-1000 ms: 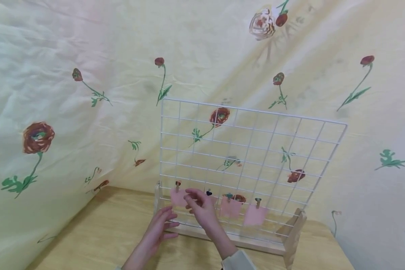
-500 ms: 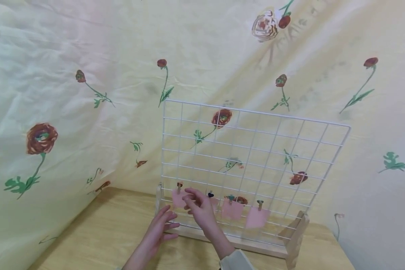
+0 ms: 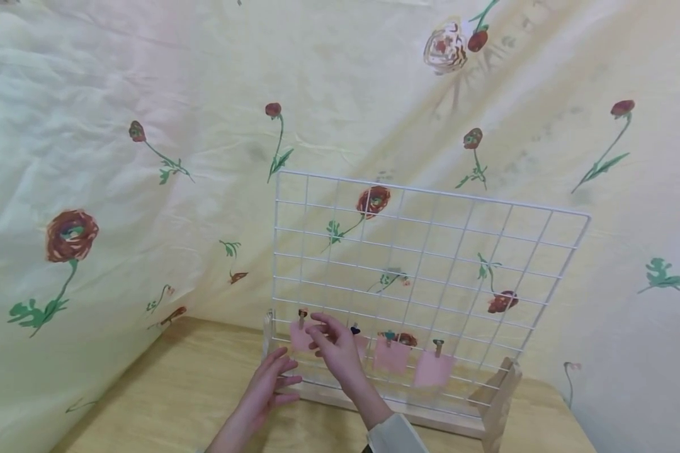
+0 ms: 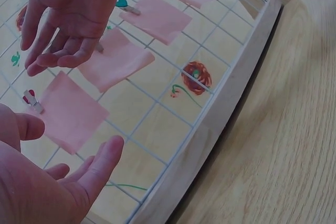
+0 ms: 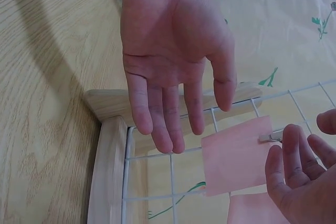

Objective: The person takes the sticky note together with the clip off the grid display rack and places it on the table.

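Observation:
Several pink paper squares hang on a white wire grid (image 3: 430, 251), each under a small wooden clothespin with a heart on it. The leftmost pink paper square (image 4: 71, 113) carries a red-hearted clothespin (image 4: 32, 101). My left hand (image 3: 266, 387) is held below and left of that paper, fingers spread and holding nothing. In front of the grid, between the first two papers, is my right hand (image 3: 337, 352), its fingers loosely bent around nothing. In the head view it partly covers the second pink paper square (image 4: 113, 60). No contact with paper or clothespins is plain.
A wooden base bar (image 3: 408, 412) with end posts (image 3: 498, 396) bears the grid on a light wood table (image 3: 147, 384). Flower-printed cloth (image 3: 204, 75) hangs behind and to the left. Further right hang another pink paper square (image 3: 392, 357) and a last one (image 3: 434, 369).
The head view has shifted slightly, so the grid sits a little lower and further right. Both hands keep nearly the same pose, and the papers hang as before.

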A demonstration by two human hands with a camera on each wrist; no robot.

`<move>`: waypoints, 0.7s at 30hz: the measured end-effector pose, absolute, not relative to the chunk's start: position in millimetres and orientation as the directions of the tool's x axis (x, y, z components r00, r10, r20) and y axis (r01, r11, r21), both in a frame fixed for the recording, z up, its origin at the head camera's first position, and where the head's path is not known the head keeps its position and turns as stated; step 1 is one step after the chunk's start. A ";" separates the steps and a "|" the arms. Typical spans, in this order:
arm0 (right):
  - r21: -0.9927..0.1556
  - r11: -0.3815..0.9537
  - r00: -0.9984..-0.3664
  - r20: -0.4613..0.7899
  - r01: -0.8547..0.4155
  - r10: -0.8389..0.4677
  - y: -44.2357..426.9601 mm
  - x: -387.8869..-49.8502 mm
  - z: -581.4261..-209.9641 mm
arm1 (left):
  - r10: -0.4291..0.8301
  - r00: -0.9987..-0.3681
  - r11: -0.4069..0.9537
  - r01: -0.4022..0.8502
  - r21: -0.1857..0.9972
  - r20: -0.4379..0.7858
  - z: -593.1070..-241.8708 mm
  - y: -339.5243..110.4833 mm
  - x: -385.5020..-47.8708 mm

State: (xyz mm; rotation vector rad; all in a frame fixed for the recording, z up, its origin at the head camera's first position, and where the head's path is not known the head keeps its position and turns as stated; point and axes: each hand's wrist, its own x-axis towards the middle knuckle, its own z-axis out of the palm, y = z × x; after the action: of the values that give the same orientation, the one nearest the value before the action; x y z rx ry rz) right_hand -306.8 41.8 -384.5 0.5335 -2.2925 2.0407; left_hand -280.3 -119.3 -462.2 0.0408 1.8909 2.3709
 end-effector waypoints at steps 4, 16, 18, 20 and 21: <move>-0.961 0.084 -0.945 0.240 -0.264 -0.224 41.5 -310.0 -385.6 | 0.105 -0.993 -0.225 -0.068 0.972 -0.045 -461.3 -117.3 -281.0; -0.966 0.049 -0.943 0.235 -0.253 -0.237 29.9 -310.4 -378.5 | 0.094 -0.994 -0.226 -0.067 0.972 -0.047 -460.8 -117.4 -286.5; -0.967 0.051 -0.944 0.233 -0.251 -0.234 27.5 -311.4 -381.0 | 0.092 -0.995 -0.217 -0.066 0.974 -0.047 -459.4 -118.0 -286.2; -0.967 0.066 -0.948 0.227 -0.247 -0.225 25.6 -316.7 -387.9 | 0.094 -0.995 -0.210 -0.062 0.976 -0.043 -459.2 -117.6 -286.3; -0.967 0.071 -0.949 0.224 -0.245 -0.223 24.7 -316.6 -388.1 | 0.096 -0.995 -0.207 -0.059 0.976 -0.040 -459.5 -117.5 -286.5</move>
State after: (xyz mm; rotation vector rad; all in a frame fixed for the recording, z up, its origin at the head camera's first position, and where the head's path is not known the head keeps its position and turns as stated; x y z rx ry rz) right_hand -316.6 24.7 -388.1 0.4997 -2.2863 2.0702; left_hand -286.5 -117.5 -459.5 0.0441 1.9111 2.3660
